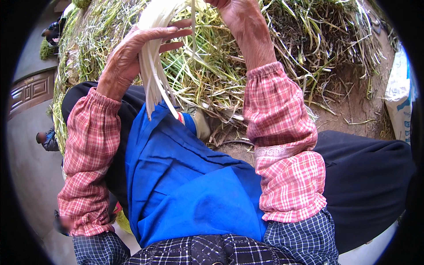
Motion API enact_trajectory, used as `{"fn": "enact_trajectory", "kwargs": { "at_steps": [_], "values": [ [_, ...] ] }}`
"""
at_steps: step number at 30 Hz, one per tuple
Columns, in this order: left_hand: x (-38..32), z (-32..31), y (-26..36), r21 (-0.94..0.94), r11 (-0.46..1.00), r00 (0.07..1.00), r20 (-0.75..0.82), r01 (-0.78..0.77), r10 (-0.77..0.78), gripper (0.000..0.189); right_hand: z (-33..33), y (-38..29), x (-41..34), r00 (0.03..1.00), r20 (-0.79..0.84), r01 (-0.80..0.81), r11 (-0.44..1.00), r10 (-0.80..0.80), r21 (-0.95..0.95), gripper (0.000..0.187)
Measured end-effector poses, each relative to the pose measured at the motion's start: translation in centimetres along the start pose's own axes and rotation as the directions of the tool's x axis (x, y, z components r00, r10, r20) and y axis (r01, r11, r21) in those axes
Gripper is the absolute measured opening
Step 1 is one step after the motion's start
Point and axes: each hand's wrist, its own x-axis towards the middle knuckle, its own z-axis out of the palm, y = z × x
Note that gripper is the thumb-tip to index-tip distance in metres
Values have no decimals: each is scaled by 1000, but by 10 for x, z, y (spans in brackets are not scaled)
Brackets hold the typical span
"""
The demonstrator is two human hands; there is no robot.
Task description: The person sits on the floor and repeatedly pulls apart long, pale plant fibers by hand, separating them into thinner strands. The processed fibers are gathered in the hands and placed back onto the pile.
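A bundle of long, whitish plant stalks [153,63] hangs from my left hand [132,49] near the top of the view. The thumb lies across the front of the bundle and the fingers extend behind it. Its upper part runs out of the picture and is washed out by light; the loose lower ends dangle over the blue apron [195,198]. At the top edge is my right hand [237,10], its fingertips cut off, so what it grips is hidden. One thin pale strand [193,33] hangs between the two hands.
A heap of green and yellowed stalks [212,73] covers the ground ahead, with a darker withered pile [308,36] to the right. A white and blue printed sack [399,96] stands at the right. Other people [49,139] are at the far left, near a brown panelled door [31,91].
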Motion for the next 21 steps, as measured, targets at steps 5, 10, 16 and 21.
{"fn": "enact_trajectory", "kwargs": {
  "at_steps": [5,10,16,21],
  "values": [
    [1,-4,-7,37,996,996,37,80,-81,41,-16,6,10,993,-80,63,968,-85,-241,19],
    [-1,1,-6,-31,987,986,56,160,-159,44,-30,11,18,968,-140,111,858,-207,-501,20],
    [6,1,-18,-181,974,990,-11,134,-138,39,-58,16,18,928,-174,99,666,-330,-740,22],
    [-1,-3,-3,-339,940,999,-9,33,-38,35,-62,21,17,904,-187,74,571,-385,-818,24]
  ]
}}
